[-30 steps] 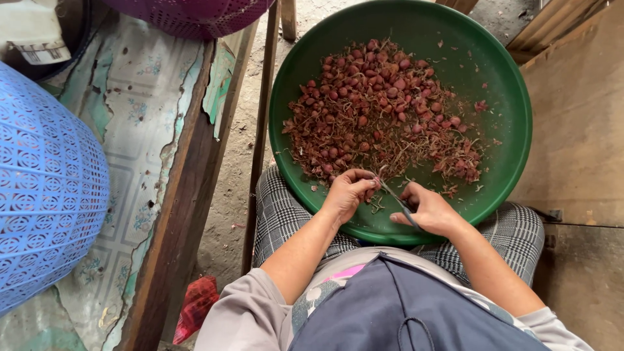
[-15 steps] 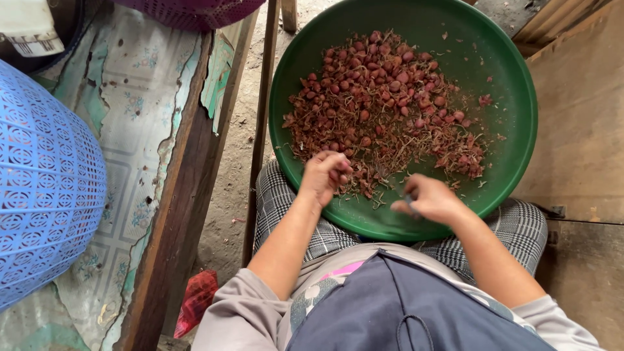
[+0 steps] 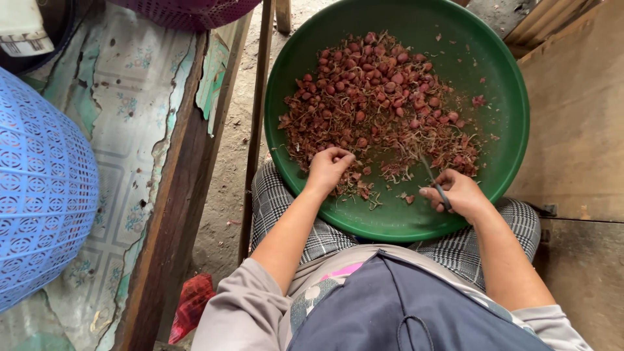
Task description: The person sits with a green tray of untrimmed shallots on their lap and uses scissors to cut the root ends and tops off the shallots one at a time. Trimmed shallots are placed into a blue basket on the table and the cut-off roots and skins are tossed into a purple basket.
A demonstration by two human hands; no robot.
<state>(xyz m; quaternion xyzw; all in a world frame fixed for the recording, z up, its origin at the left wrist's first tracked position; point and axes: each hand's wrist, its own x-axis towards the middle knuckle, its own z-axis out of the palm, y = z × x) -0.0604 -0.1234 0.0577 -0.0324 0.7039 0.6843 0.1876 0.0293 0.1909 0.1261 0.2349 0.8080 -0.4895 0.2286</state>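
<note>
A large round green tray [image 3: 507, 97] rests on my lap, holding a heap of small red shallots [image 3: 377, 97] mixed with dry roots and peels. My left hand [image 3: 328, 168] reaches into the near left part of the heap, fingers curled down onto the shallots. My right hand [image 3: 455, 193] sits at the tray's near right side, gripping a small knife [image 3: 432, 175] whose blade points up toward the heap.
A blue plastic lattice basket [image 3: 39, 195] fills the left edge. A worn patterned surface with a wooden rail [image 3: 169, 214] runs beside my left knee. A purple basket [image 3: 188, 10] sits at the top. Wooden boards [image 3: 578, 130] stand to the right. A red wrapper [image 3: 192, 302] lies on the ground.
My two hands were together at the tray's near edge. They have separated: the left moved left into the heap, the right stayed at the near right with the knife.
</note>
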